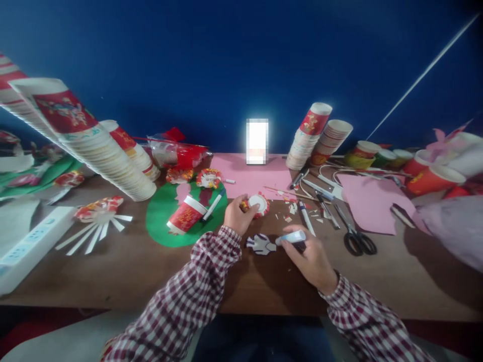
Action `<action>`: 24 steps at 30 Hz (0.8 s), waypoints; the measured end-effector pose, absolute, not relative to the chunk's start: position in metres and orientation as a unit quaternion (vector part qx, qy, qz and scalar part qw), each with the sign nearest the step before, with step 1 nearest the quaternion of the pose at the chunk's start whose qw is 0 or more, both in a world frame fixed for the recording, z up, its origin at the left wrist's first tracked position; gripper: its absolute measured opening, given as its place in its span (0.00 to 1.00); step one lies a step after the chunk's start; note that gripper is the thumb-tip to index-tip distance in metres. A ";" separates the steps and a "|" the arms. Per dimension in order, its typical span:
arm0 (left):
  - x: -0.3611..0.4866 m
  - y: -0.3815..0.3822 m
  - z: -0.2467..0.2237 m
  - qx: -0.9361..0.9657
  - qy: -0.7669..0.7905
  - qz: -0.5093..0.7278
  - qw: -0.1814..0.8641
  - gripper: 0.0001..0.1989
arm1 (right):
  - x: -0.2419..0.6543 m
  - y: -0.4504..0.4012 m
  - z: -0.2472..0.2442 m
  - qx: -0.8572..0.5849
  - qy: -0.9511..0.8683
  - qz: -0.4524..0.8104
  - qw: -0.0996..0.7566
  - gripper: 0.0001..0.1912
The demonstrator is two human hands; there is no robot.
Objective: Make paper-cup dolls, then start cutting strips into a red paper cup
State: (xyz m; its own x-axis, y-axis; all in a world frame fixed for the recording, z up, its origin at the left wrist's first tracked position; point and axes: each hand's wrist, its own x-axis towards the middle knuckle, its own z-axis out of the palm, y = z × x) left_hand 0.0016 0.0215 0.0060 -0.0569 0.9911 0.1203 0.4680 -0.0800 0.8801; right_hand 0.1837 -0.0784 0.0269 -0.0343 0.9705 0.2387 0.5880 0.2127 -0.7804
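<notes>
My left hand (pixel 239 216) is closed on a small round cutout (pixel 257 205) with a white centre and a red and yellow edge, held over the table. In my right hand (pixel 310 259) is a white glue tube or marker (pixel 293 237), its tip pointing left. Below and between the hands a small white paper shape (pixel 260 244) with dark outlines lies flat on the wood, close to the tube's tip. A green paper circle (pixel 160 221) to the left bears a tilted red paper cup (pixel 186 215).
Stacked cups lean at the left (pixel 101 151) and back right (pixel 307 136). Black scissors (pixel 358 241), pens (pixel 307 218) and paper scraps lie right of my hands. Pink sheets (pixel 230 173) are behind and at the right. A white power strip (pixel 35 246) is far left.
</notes>
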 end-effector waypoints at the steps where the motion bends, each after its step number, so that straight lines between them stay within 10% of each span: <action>1: 0.002 0.016 0.010 0.628 0.605 0.410 0.266 0.25 | 0.184 -0.080 0.026 -0.578 -0.673 0.242 0.392 0.12; 5: -0.001 -0.023 0.024 0.726 0.540 0.412 0.106 0.19 | 0.187 -0.088 0.026 -0.592 -0.640 0.246 0.424 0.12; 14: 0.004 -0.075 0.015 0.885 0.429 0.128 0.127 0.13 | 0.196 -0.098 0.017 -0.620 -0.553 0.284 0.478 0.12; 20: 0.002 -0.069 0.019 0.880 0.420 0.139 0.173 0.26 | 0.195 -0.098 0.017 -0.599 -0.593 0.267 0.468 0.12; 24: -0.002 -0.067 0.014 0.889 0.399 0.145 0.173 0.12 | 0.191 -0.096 0.019 -0.598 -0.605 0.264 0.454 0.11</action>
State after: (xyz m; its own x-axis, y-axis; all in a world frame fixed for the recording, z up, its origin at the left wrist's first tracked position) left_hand -0.0020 -0.0666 0.0140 0.6397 0.7592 0.1200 0.6586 -0.6219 0.4236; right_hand 0.1907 -0.0964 0.0187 0.1284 0.9636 0.2345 0.4846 0.1453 -0.8626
